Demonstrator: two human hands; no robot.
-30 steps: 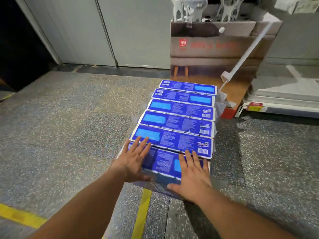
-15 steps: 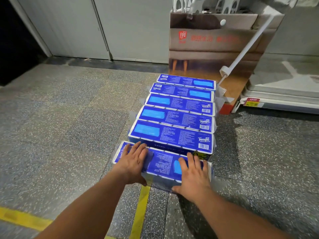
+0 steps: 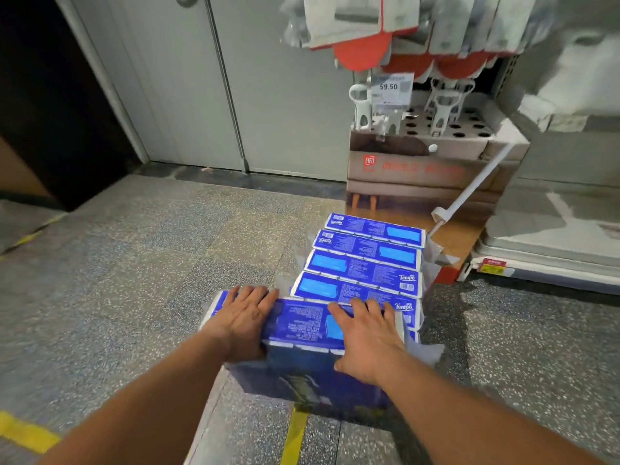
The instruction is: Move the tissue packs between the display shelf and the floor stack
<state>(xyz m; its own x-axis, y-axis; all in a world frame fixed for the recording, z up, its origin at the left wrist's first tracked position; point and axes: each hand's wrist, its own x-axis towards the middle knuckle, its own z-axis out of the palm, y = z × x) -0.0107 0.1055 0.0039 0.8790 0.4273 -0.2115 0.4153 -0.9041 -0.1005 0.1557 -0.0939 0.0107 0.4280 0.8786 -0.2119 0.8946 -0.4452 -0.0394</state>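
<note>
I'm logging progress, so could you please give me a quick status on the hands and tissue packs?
Left hand and right hand grip nearest tissue pack. Floor row behind. Nothing blocking.

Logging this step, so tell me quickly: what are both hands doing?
Left hand: closed on the nearest tissue pack, left end.
Right hand: gripping the same pack, right end.

Packs (image 3: 365,260) apparently before display box (image 3: 416,182).

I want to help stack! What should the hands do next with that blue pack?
Probably keep raising the nearest Tempo tissue pack clear of the row. Left hand and right hand already grip its ends, and it sits higher than the packs behind.
</note>
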